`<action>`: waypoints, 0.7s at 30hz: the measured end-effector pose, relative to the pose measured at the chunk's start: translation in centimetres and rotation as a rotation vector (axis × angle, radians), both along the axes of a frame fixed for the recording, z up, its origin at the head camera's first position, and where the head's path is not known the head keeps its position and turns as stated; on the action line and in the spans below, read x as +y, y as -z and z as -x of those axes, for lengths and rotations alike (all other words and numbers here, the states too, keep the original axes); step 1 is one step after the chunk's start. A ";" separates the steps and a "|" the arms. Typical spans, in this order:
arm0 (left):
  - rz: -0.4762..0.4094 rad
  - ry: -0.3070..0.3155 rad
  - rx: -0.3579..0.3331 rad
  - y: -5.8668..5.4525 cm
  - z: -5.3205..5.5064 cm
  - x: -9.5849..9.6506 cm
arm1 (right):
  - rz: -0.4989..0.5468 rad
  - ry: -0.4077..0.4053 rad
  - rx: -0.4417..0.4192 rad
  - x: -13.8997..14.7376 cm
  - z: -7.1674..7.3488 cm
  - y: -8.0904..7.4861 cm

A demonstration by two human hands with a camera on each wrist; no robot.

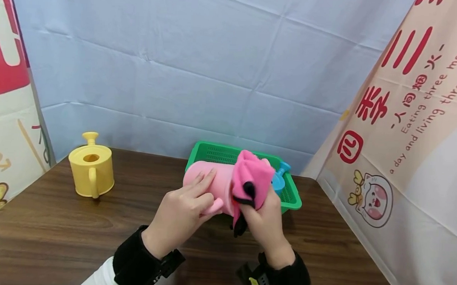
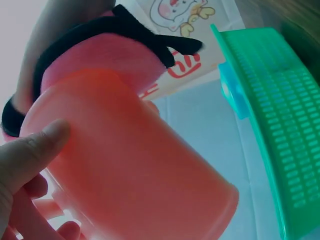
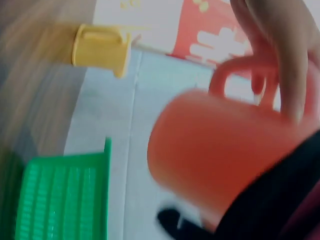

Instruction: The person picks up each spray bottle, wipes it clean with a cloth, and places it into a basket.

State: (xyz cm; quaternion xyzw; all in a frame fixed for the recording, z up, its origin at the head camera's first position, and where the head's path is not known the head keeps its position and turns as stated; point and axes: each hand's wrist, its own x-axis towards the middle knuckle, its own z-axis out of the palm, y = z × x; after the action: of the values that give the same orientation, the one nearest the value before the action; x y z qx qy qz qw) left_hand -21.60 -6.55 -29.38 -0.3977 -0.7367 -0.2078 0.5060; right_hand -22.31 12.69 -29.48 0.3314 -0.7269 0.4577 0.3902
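Observation:
A pink plastic mug with a loop handle is tilted on its side, held up in front of a green basket. My left hand grips it at the handle, with fingers along its wall. In the left wrist view the thumb presses on the mug's side. My right hand holds a bunched pink cloth with black trim against the mug's mouth. The cloth covers that end, so the inside of the mug is hidden. Black strips of the cloth hang below it.
A light blue toy piece lies in the basket's right end. On the left of the brown wooden table stands a yellow watering can. A pale blue sheet hangs behind, with a printed cloth at the right.

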 end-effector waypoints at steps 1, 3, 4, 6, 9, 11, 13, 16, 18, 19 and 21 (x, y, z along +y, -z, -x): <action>0.002 -0.002 -0.005 0.0 0.0 -0.1 | -0.039 -0.010 0.071 -0.4 -0.1 -0.1; 0.007 -0.001 -0.017 -0.1 0.1 -0.2 | -0.098 -0.017 0.200 -1.1 -0.4 -0.4; 0.009 0.005 -0.023 -0.2 0.2 -0.2 | -0.117 -0.019 0.247 -1.3 -0.5 -0.5; 0.011 0.010 -0.025 -0.4 0.2 -0.3 | -0.136 -0.029 0.302 -1.4 -0.5 -0.9; 0.013 0.009 0.007 -0.5 0.3 -0.2 | -0.107 -0.020 0.274 -0.7 -0.4 -1.1; 0.014 0.002 0.029 -0.6 0.3 -0.1 | -0.054 0.007 0.186 0.1 -0.1 -1.0; 0.020 -0.002 0.039 -0.6 0.2 0.0 | 0.018 0.055 0.043 0.7 0.1 -0.7; 0.027 -0.006 0.011 -0.5 0.1 -0.1 | 0.096 0.104 -0.145 1.2 0.2 -0.5; 0.023 -0.005 0.001 -0.3 0.1 -0.1 | 0.097 0.099 -0.171 1.1 0.2 -0.4; 0.019 -0.005 -0.004 -0.3 0.1 -0.1 | 0.083 0.082 -0.138 0.9 0.1 -0.3; 0.012 -0.013 -0.002 -0.2 0.1 -0.2 | 0.026 0.044 -0.014 0.3 -0.1 -0.2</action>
State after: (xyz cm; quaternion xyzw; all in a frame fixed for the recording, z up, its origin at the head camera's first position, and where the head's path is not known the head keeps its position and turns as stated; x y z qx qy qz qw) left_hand -21.72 -6.75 -29.20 -0.3957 -0.7410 -0.2005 0.5042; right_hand -22.25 12.99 -29.28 0.3070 -0.7306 0.4607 0.3996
